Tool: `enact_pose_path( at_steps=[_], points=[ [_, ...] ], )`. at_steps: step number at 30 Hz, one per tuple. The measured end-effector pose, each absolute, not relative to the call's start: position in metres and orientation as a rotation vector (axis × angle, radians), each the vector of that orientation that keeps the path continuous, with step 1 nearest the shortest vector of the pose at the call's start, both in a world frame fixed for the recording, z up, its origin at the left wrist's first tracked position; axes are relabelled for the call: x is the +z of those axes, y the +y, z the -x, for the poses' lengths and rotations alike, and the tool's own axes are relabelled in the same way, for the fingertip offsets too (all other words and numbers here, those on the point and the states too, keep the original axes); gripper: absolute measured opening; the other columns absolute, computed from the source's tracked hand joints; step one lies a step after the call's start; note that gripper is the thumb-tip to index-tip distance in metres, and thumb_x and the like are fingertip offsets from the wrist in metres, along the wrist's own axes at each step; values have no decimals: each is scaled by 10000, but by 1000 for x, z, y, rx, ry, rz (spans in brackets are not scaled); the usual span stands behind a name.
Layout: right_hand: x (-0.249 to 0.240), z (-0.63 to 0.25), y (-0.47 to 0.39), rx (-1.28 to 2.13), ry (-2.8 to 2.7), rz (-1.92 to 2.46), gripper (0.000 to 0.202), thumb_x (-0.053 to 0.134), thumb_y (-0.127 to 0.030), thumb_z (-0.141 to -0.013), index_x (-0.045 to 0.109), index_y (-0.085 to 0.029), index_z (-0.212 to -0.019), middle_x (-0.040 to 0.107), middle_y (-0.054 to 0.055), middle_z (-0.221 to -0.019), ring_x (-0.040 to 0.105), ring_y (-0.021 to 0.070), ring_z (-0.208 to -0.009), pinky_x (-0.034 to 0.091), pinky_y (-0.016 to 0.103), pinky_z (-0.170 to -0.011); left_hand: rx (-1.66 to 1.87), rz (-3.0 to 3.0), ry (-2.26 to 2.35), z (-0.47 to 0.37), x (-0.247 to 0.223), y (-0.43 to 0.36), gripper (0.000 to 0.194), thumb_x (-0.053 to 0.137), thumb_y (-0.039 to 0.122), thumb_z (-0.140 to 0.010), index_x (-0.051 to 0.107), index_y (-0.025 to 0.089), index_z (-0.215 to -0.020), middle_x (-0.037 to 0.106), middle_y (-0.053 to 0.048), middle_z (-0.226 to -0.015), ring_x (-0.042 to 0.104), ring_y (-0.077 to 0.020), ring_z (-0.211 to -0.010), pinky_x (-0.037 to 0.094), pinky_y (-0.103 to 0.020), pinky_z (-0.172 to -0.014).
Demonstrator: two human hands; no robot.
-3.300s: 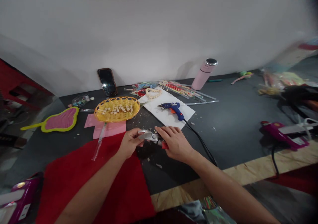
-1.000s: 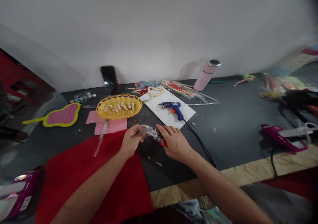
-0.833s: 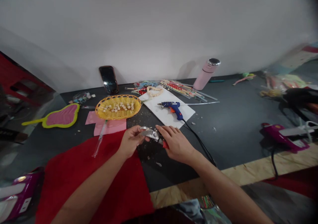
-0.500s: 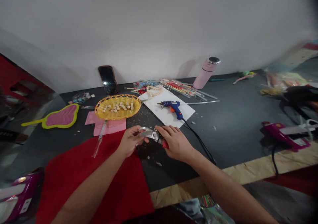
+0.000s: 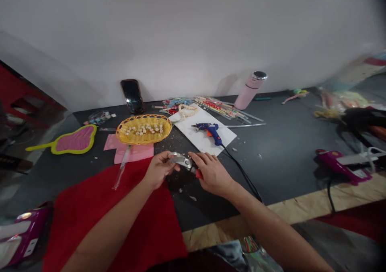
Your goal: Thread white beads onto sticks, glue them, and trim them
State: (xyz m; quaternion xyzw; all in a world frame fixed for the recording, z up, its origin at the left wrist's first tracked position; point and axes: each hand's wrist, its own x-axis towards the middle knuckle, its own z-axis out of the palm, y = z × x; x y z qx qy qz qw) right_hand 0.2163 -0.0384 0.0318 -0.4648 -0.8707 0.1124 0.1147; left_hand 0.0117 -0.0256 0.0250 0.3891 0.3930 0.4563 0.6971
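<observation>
My left hand (image 5: 159, 170) pinches the silvery end of a metal hand tool (image 5: 181, 160), which looks like pruning shears. My right hand (image 5: 214, 174) is wrapped round the tool's red handle (image 5: 198, 174). A small pale bit shows by my right fingertips, too small to make out. Pale scraps lie on the dark table around both hands. Beyond them a blue glue gun (image 5: 211, 131) rests on a white sheet (image 5: 193, 131). To the left, a yellow woven basket (image 5: 123, 140) holds several small pale pieces.
Red cloth (image 5: 144, 223) lies under my left forearm. A phone (image 5: 132, 96) leans on the wall. Many sticks (image 5: 220, 108) and a pink bottle (image 5: 251, 90) stand or lie behind. A pink-and-yellow paddle shape (image 5: 75, 140) is left; a purple device (image 5: 343, 165) is right. The glue gun's cord (image 5: 241, 169) runs beside my right hand.
The silvery end of the tool has tilted slightly between my hands. Both hands keep their hold, and the view has shifted a little.
</observation>
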Motion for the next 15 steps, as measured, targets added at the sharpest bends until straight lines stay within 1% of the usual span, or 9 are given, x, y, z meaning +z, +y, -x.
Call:
enact_pose_path(
  at_steps=[2,5,11,15],
  points=[
    [35,-218,-38,340,-2574,1318,690,486,-128,-723,301,-167,-1387,483,124,-1255,431,262,-1092,351,420,-920,950,-848,827,-10,31,-26,327,772,310,-598,496,136,-634,604,-24,-515,290,-14,-353,122,-169,-366],
    [40,-220,-38,355,-2595,1258,706,489,-113,-700,316,-161,-1383,488,125,-1254,430,264,-1090,344,419,-929,858,-815,759,-7,34,-27,373,776,331,-596,456,139,-603,590,-23,-492,245,6,-328,92,-166,-361],
    [38,-221,-37,394,-2597,1222,704,498,-107,-683,344,-161,-1367,501,120,-1231,440,263,-1077,347,417,-924,763,-774,698,-1,28,-26,335,745,348,-647,479,144,-636,573,-20,-468,240,7,-308,73,-160,-345],
    [35,-221,-38,429,-2581,1227,673,518,-135,-688,372,-161,-1345,520,120,-1194,466,258,-1055,367,405,-909,733,-739,660,2,24,-25,342,767,331,-619,483,144,-664,570,-9,-467,218,9,-301,68,-154,-330]
  ],
)
